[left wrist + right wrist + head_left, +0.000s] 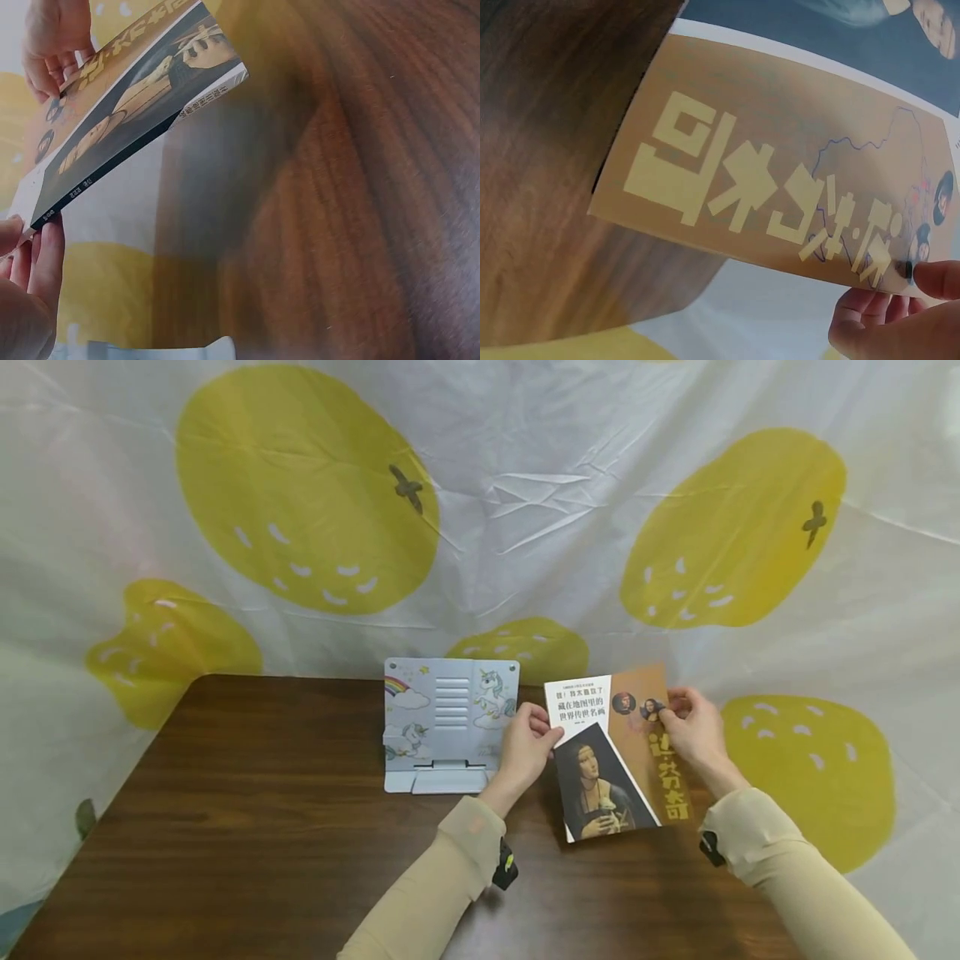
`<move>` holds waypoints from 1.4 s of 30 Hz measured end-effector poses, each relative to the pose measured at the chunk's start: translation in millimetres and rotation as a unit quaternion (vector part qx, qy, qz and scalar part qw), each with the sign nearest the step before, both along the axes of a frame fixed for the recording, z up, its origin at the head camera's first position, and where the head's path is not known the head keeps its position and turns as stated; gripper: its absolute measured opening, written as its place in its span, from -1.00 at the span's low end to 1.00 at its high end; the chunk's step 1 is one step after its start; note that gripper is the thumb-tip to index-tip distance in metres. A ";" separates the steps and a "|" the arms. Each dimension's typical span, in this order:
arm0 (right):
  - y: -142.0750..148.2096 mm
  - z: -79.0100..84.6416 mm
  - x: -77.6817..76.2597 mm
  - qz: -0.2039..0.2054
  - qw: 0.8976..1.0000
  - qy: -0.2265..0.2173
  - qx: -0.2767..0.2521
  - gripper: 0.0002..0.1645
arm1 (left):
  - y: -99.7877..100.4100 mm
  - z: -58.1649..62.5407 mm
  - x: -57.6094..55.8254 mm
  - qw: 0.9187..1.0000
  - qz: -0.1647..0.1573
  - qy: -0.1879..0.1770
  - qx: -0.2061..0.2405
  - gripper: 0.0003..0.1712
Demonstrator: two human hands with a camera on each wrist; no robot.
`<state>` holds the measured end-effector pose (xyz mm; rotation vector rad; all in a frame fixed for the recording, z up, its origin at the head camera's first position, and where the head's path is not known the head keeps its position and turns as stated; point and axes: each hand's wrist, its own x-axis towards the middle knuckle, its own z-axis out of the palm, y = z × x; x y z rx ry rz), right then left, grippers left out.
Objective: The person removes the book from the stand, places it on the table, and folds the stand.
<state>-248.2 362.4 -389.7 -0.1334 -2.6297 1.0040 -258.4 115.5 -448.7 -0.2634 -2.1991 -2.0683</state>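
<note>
A thin paperback book with a white, orange and dark portrait cover is held up above the right part of the table. My left hand pinches its left edge near the spine, thumb on the front cover and fingers behind. On the opposite edge my right hand grips the orange side, its thumb on the cover beside the small round pictures. The left wrist view shows the dark spine and the book tilted. Just left of the left hand stands a pale blue book stand with unicorn pictures, upright.
The brown wooden table reaches left and forward of the stand. Behind it hangs a white curtain printed with large yellow fruit. The stand's lower ledge juts toward me.
</note>
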 end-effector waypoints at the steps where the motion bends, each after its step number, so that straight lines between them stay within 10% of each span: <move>1: 0.9 -3.0 0.0 0.002 1.000 -0.008 0.002 -0.57 | 0.5 -2.3 0.3 1.000 -0.001 -0.001 0.000 -0.73; 42: 14.5 -68.9 -4.4 -0.034 0.995 -0.097 0.002 -0.58 | 13.1 -45.9 -2.6 0.998 -0.002 -0.058 -0.031 -0.73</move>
